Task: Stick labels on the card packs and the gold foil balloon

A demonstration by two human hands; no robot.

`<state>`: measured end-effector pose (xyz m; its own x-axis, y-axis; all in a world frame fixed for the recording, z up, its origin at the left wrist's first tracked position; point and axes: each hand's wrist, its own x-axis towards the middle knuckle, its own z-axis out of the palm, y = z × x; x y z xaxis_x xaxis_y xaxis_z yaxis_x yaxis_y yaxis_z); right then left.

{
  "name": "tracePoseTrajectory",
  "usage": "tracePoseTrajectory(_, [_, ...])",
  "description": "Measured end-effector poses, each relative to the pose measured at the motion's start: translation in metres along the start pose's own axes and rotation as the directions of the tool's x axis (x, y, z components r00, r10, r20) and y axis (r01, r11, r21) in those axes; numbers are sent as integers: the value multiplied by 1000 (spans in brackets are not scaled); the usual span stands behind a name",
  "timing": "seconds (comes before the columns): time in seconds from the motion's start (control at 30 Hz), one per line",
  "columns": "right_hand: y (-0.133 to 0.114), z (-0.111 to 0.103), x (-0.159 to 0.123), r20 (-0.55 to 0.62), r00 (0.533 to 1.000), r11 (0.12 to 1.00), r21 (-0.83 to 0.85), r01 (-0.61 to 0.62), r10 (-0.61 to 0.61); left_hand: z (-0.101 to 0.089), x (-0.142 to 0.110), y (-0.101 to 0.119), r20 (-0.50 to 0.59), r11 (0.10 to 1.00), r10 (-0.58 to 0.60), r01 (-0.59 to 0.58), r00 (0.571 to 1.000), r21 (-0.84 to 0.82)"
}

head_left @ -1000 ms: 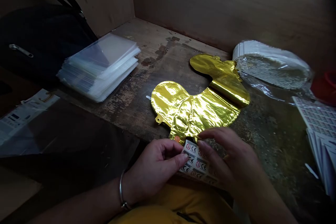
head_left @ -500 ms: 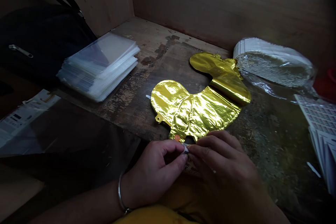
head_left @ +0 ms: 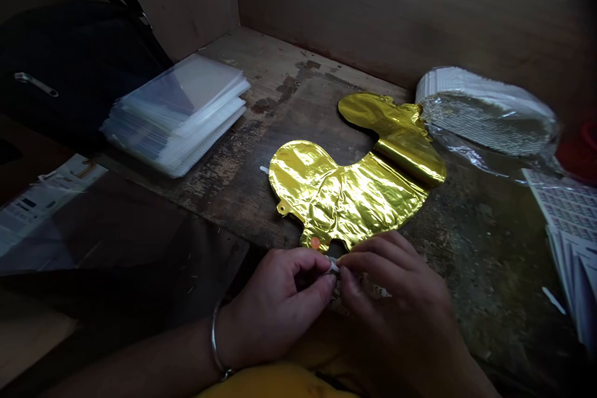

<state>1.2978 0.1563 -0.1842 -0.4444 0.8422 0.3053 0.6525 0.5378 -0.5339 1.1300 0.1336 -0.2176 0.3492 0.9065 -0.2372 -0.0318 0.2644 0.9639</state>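
Note:
My left hand [head_left: 275, 305], with a metal bangle [head_left: 215, 342] on its wrist, and my right hand [head_left: 392, 298] meet at the fingertips just below a gold foil balloon [head_left: 345, 199]. A small white label [head_left: 332, 265] is pinched where they meet. Most of a printed sticker sheet [head_left: 368, 290] is hidden under my right hand. The balloon lies flat and creased on a worn wooden workbench [head_left: 284, 56], its orange-dotted lower tab [head_left: 315, 242] nearly touching my fingers.
A stack of clear plastic sleeves [head_left: 177, 118] lies at the back left, beside a black zippered bag [head_left: 69, 62]. A plastic-wrapped stack of sheets [head_left: 485, 112] stands at the back right. Printed label sheets [head_left: 564, 211] lie at the right edge, near a red object [head_left: 581, 152].
My hands have closed together over the sticker sheet, which showed widely a second ago and is now mostly covered. A small white piece now shows between my fingertips.

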Motion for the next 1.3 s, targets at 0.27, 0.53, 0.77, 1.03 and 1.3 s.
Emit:
tracePoseTrajectory(0.27, [0,-10,-3,105,994,1000,-2,-13,13,-1,2,0,24,1000,6,-6,1000,-6])
tracePoseTrajectory(0.53, [-10,-13,9,170,983,990,-112,86,-67,-5,0,4,92,961,86,-107,992,256])
tracePoseTrajectory(0.77, [-8,-4,6,86,996,992,-121,45,-35,-4,0,5,65,980,70,-81,995,181])
tracePoseTrajectory(1.03, [5,-5,-1,158,872,814,313,-489,463,-1,0,2,35,1000,1,-1,999,-2])
tracePoseTrajectory(1.3, [7,-6,3,338,690,505,492,-710,640,0,1,-7,-2,990,85,-84,996,-116])
